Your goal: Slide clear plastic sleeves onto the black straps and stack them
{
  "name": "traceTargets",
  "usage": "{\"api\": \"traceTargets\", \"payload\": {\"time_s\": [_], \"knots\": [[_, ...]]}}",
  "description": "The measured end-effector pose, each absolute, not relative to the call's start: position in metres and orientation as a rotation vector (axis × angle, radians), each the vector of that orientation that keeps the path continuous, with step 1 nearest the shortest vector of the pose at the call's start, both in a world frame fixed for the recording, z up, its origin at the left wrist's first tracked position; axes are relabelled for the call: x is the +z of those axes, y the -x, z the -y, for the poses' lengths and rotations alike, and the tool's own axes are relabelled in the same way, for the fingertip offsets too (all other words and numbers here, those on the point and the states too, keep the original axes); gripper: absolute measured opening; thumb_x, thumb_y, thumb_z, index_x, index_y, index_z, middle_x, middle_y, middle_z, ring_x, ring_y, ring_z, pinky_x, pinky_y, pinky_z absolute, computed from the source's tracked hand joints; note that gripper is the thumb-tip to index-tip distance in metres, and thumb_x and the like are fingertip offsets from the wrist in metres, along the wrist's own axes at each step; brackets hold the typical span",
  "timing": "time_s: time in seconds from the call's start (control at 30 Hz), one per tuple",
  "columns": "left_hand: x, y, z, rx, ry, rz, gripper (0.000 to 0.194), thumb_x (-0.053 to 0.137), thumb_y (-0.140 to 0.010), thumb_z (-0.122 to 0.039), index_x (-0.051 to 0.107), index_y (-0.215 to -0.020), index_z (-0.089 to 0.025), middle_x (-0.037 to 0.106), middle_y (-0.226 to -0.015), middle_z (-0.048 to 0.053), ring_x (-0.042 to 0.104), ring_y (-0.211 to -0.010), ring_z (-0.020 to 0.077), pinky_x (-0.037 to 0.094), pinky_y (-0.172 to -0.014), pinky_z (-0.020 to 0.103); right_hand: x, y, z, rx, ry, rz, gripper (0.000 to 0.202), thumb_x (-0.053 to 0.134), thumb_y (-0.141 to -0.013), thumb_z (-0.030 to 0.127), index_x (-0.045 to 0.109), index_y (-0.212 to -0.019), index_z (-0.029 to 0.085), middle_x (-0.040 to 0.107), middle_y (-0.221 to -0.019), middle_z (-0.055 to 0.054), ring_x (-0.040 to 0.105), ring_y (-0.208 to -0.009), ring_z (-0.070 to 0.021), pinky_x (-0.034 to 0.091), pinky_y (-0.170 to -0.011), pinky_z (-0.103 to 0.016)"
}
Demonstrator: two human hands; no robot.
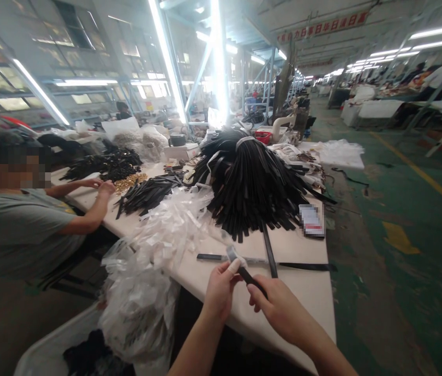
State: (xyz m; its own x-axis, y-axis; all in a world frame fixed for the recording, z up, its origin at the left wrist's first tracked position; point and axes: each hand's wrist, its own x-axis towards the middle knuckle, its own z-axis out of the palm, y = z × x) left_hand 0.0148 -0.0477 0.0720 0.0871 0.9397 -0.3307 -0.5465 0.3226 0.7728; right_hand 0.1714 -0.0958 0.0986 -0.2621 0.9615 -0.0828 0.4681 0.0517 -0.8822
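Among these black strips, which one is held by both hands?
It is the black strip running from the left hand to the right hand; the other strips lie loose or piled on the table.

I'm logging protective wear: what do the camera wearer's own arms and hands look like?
The left hand and right hand are ungloved, with no sleeve, watch or bracelet visible on either forearm. A pale covering seems to wrap the left thumb; its material is unclear.

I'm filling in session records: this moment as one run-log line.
left hand: on black strap, far part | right hand: gripping same strap, nearer part | table: bundled straps beyond hands
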Motion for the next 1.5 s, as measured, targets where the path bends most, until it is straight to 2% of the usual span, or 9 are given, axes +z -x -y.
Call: {"api": "traceTargets", "payload": {"time_s": [0.1,0.23,0.47,0.63,0.83,1.03,1.23,1.4,1.5], "knots": [[0.074,-0.012,0.049,1.308,-0.469,-0.949,0.022,0.087,-0.07,-0.031,0.077,-0.08,-0.014,0.074,-0.085,0.008,0.066,-0.079,0.0168,0.05,-0.073,0.026,0.105,-0.177,0.104,1.073,1.487,1.873,0.034,0.043,-0.101,0.033,0.065,-0.078,0.021,0.068,-0.061,-0.003,0.064,-0.053,-0.0178,0.043,-0.057,-0.028],[0.067,-0.026,0.063,1.134,-0.562,-0.923,0.026,0.084,-0.074,-0.037,0.076,-0.077,-0.012,0.068,-0.072,0.006,0.059,-0.062,0.0137,0.045,-0.058,0.025,0.096,-0.173,0.099,1.207,1.51,1.743,0.04,0.035,-0.103,0.036,0.062,-0.079,0.019,0.064,-0.055,-0.001,0.055,-0.04,-0.0139,0.04,-0.046,-0.025],[0.062,-0.029,0.066,1.299,-0.574,-1.049,0.031,0.086,-0.071,-0.038,0.077,-0.084,-0.012,0.072,-0.083,0.007,0.06,-0.07,0.0132,0.048,-0.066,0.024,0.073,-0.174,0.097,1.394,1.381,1.635,0.037,0.04,-0.103,0.041,0.064,-0.089,0.017,0.067,-0.063,-0.001,0.061,-0.047,-0.0129,0.045,-0.048,-0.021],[0.058,-0.034,0.072,1.086,-0.681,-0.973,0.035,0.079,-0.078,-0.045,0.072,-0.073,-0.011,0.057,-0.054,0.0,0.047,-0.046,0.0096,0.04,-0.048,0.023,0.066,-0.174,0.094,1.428,1.297,1.541,0.041,0.04,-0.103,0.047,0.06,-0.084,0.017,0.068,-0.067,-0.003,0.062,-0.048,-0.0136,0.046,-0.048,-0.022],[0.077,-0.029,0.065,1.268,-0.688,-1.021,0.028,0.081,-0.077,-0.037,0.075,-0.086,-0.011,0.07,-0.083,0.007,0.061,-0.076,0.0153,0.051,-0.073,0.026,0.072,-0.177,0.102,1.495,1.245,1.52,0.044,0.039,-0.104,0.051,0.062,-0.09,0.016,0.068,-0.067,-0.003,0.062,-0.048,-0.0142,0.046,-0.048,-0.023],[0.085,-0.044,0.092,1.197,-0.835,-1.089,0.034,0.074,-0.084,-0.046,0.073,-0.082,-0.011,0.062,-0.068,0.003,0.05,-0.059,0.0104,0.042,-0.053,0.02,0.08,-0.175,0.116,1.357,1.185,1.507,0.044,0.037,-0.105,0.05,0.061,-0.091,0.016,0.069,-0.068,-0.004,0.063,-0.051,-0.0138,0.05,-0.054,-0.023],[0.111,-0.046,0.097,1.138,-0.642,-0.872,0.048,0.058,-0.09,-0.059,0.068,-0.092,-0.012,0.069,-0.082,0.01,0.053,-0.058,0.0136,0.037,-0.042,0.021,0.082,-0.178,0.132,1.289,1.104,1.553,0.041,0.037,-0.107,0.045,0.063,-0.093,0.016,0.069,-0.068,-0.003,0.063,-0.053,-0.0135,0.051,-0.059,-0.024],[0.149,-0.054,0.116,1.136,-0.873,-0.878,0.042,0.054,-0.095,-0.055,0.069,-0.093,-0.016,0.072,-0.084,0.01,0.05,-0.05,0.0116,0.038,-0.042,0.022,0.094,-0.184,0.148,1.056,0.966,1.627,0.036,0.036,-0.107,0.038,0.063,-0.091,0.019,0.066,-0.067,-0.003,0.061,-0.055,-0.0153,0.047,-0.059,-0.026],[0.149,-0.06,0.126,1.229,-1.082,-0.985,0.039,0.057,-0.093,-0.055,0.071,-0.094,-0.018,0.071,-0.08,0.009,0.058,-0.058,0.016,0.047,-0.053,0.026,0.098,-0.184,0.149,0.916,0.975,1.627,0.037,0.038,-0.106,0.036,0.06,-0.081,0.021,0.063,-0.064,-0.003,0.059,-0.056,-0.0165,0.045,-0.058,-0.027]]}}
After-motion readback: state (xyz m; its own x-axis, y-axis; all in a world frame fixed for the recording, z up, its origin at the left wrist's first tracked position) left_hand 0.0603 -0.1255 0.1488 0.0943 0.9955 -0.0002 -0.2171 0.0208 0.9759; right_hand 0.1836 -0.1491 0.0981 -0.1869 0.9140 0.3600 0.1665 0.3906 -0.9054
